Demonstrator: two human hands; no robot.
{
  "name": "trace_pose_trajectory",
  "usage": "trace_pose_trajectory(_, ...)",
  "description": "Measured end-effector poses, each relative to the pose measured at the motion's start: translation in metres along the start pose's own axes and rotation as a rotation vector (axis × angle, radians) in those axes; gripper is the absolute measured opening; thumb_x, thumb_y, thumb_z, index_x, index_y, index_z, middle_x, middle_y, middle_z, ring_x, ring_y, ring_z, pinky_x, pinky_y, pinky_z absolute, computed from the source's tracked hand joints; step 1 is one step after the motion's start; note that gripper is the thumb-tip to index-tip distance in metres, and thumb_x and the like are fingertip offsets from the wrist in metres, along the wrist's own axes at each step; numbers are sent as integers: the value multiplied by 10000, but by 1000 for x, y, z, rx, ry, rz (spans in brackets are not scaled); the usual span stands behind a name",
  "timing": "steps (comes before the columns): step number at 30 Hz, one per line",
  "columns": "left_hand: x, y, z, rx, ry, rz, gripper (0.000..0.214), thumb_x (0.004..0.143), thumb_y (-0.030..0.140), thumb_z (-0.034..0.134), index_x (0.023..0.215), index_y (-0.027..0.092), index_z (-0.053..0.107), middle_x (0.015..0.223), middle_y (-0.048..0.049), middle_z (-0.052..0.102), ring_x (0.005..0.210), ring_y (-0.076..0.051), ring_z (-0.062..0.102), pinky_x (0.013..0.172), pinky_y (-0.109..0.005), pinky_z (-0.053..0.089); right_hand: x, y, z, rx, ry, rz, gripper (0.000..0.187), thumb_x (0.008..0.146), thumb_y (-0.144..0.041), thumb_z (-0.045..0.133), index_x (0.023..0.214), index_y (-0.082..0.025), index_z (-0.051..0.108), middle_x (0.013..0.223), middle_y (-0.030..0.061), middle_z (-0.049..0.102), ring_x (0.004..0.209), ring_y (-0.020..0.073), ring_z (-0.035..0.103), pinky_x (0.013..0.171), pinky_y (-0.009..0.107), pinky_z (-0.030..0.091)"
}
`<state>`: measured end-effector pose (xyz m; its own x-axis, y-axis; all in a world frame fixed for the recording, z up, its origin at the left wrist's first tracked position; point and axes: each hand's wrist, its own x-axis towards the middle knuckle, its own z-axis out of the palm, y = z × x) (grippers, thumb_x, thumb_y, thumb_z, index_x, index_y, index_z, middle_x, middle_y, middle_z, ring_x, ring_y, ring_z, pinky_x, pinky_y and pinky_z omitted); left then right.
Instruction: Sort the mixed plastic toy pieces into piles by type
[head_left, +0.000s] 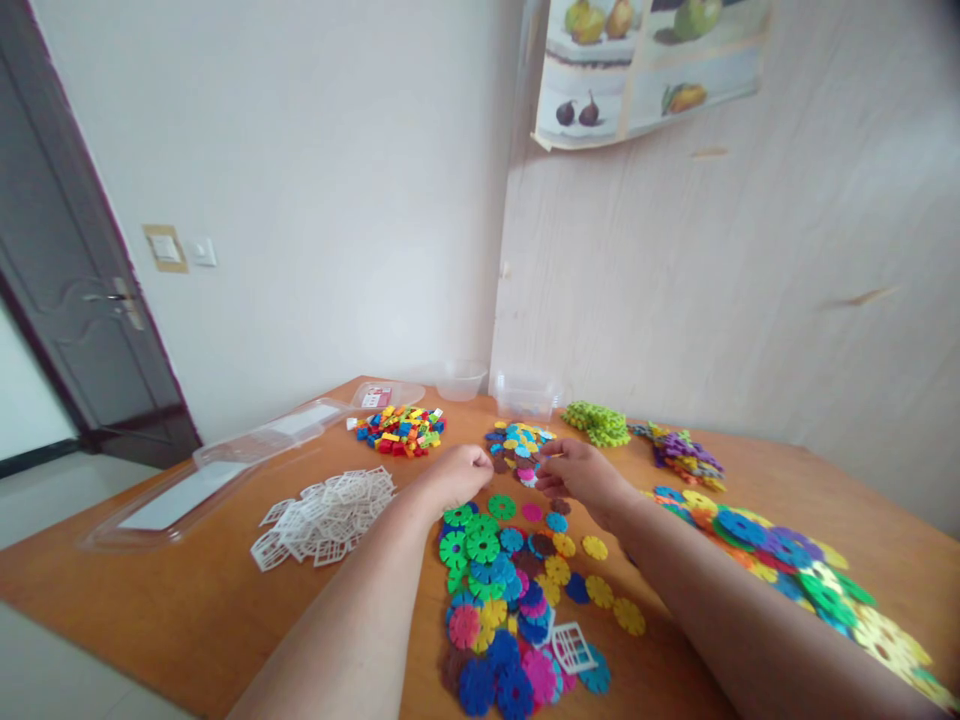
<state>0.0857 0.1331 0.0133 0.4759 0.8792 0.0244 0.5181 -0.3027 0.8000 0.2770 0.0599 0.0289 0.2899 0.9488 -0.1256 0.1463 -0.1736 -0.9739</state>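
Observation:
My left hand and my right hand are both stretched out over a small pile of coloured snowflake discs at the middle of the wooden table. Each hand has its fingers curled into a pinch at the pile's near edge. The left fingers close on a dark disc. What the right fingers pinch is too small to name. A larger heap of snowflake discs in green, blue, pink and yellow lies between my forearms.
White lattice pieces lie left of my arm. Small coloured bricks and a clear tray lid sit further left. Green pieces, purple-yellow pieces and large discs spread to the right. Clear tubs stand by the wall.

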Motion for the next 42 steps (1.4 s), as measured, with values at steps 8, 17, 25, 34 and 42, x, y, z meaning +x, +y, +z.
trace_pose_trajectory(8, 0, -4, 4, 20, -39, 66, 185, 690, 195, 582, 819, 203, 713, 771, -31, 713, 665, -175, 603, 556, -243, 373, -14, 9, 20, -744, -163, -321, 238, 743, -277, 668, 952, -163, 656, 712, -5, 615, 626, 121, 537, 529, 214, 352)
trace_pose_trajectory(17, -2, 3, 1, -50, -88, 36, 231, 644, 158, 565, 819, 195, 711, 737, -30, 710, 649, -176, 602, 538, -239, 378, -2, 12, 37, -956, -196, -320, 212, 721, -340, 666, 877, -196, 677, 767, 15, 645, 640, 130, 539, 514, 220, 315)
trace_pose_trajectory(25, -2, 7, 2, -258, -181, 27, 221, 585, 139, 582, 776, 179, 684, 739, -33, 710, 636, -161, 601, 527, -222, 381, -3, 8, 39, -959, -131, -362, 350, 658, -476, 697, 843, -186, 639, 751, 24, 632, 625, 143, 533, 483, 231, 315)
trace_pose_trajectory(34, -5, 11, 0, -232, -177, -14, 205, 572, 146, 554, 742, 189, 660, 653, -13, 682, 604, -164, 596, 517, -228, 376, -2, 8, 35, -969, -183, -256, 286, 644, -443, 714, 763, -194, 639, 716, 17, 631, 619, 138, 539, 487, 225, 328)
trace_pose_trajectory(42, -3, 8, 0, -169, -166, -2, 192, 604, 172, 556, 776, 193, 640, 673, -15, 679, 643, -175, 619, 532, -234, 393, -3, 9, 30, -951, -97, -313, 228, 620, -290, 706, 808, -189, 625, 736, 3, 613, 642, 134, 523, 494, 217, 302)
